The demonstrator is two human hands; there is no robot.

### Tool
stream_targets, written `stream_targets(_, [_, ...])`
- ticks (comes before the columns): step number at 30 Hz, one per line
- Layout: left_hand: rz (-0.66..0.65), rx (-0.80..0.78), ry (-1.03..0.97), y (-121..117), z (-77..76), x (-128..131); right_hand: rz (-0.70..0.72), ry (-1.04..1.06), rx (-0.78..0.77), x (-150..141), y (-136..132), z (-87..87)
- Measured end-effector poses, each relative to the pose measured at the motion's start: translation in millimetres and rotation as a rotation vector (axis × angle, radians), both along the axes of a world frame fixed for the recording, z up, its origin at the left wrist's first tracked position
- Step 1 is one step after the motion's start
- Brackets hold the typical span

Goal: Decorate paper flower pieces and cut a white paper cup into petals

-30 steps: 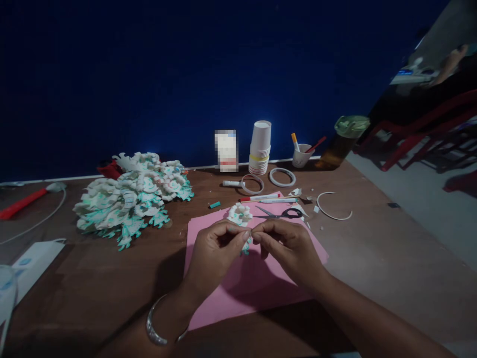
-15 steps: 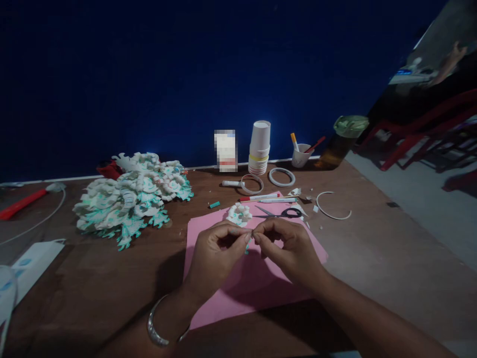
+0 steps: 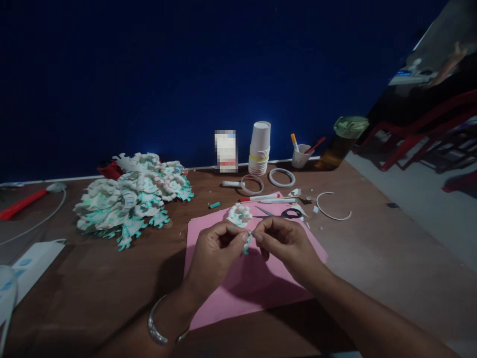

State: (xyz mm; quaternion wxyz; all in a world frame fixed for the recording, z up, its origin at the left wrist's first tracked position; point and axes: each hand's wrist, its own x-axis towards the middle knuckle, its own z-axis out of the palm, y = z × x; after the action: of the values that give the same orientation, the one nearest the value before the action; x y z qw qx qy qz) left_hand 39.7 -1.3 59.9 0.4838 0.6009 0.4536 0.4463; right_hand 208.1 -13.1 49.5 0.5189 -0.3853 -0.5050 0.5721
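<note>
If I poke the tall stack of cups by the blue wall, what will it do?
The cup stack would probably tip easily, being tall and narrow. It looks like paper, so it's likely light. Its round sides might let it roll once toppled.

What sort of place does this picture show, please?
Probably an indoor craft workspace: the flat pink paper, the black-handled metal scissors and the heap of curled white-and-green paper-like cut-outs suggest this.

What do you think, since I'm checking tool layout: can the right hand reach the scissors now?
Probably yes: the scissors lie just beyond the right hand, with nothing apparent over their handles. That hand is pinching close to the left hand, though, so it may need freeing first.
</note>
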Motion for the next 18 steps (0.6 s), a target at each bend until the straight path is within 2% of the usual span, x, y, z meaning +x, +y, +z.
stream_targets(7, [0.024, -0.030, -0.039, 2, -6.5, -2, -0.052, 0.033, 0.012, -1, 0, -2.2])
stream_targets(13, [0.074, -0.100, -0.102, 6, -6.9, -3, -0.080, 0.159, -0.013, 0, 3, -7.2])
stream_targets(18, [0.106, -0.007, 0.013, 15, -5.0, -3, -0.134, 0.290, -0.061, 5, 9, -2.7])
